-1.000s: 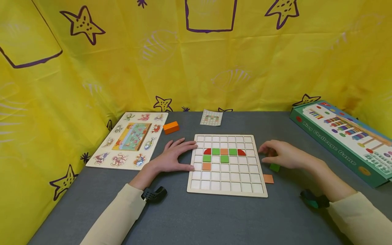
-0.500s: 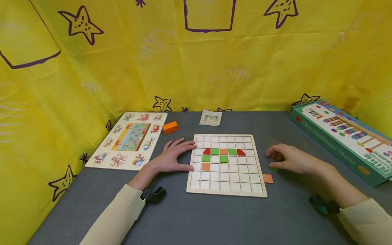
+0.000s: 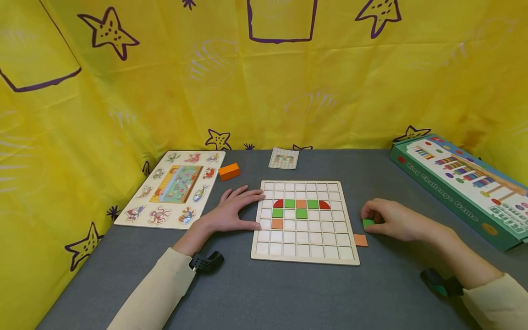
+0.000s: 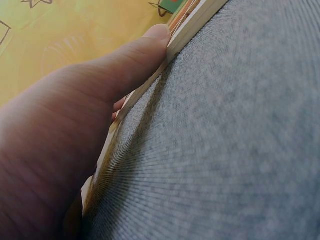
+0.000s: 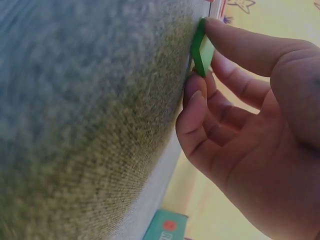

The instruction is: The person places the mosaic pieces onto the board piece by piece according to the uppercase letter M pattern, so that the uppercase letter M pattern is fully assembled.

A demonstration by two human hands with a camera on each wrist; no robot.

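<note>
A wooden grid board (image 3: 305, 254) lies mid-table, with red, green and orange tiles forming a pattern in its upper left cells. My left hand (image 3: 233, 213) rests at the board's left edge, fingers spread; in the left wrist view its thumb (image 4: 135, 60) lies along the wooden rim. To the right of the board, my right hand (image 3: 392, 220) pinches a green tile (image 3: 368, 223) close over the table. The right wrist view shows the green tile (image 5: 202, 50) held tilted between thumb and curled fingers. An orange tile (image 3: 360, 240) sits against the board's right edge.
A small pattern card (image 3: 283, 158) lies behind the board. Beside an orange block (image 3: 229, 172) at back left is a sea-animal puzzle board (image 3: 138, 220). The green Ring Challenge Game box (image 3: 445, 185) stands at the right, and a yellow cloth (image 3: 264, 105) hangs behind the table.
My right hand has moved right and slightly nearer, away from the board, and now pinches the green tile that lay beneath it. The left hand stays on the board's edge.
</note>
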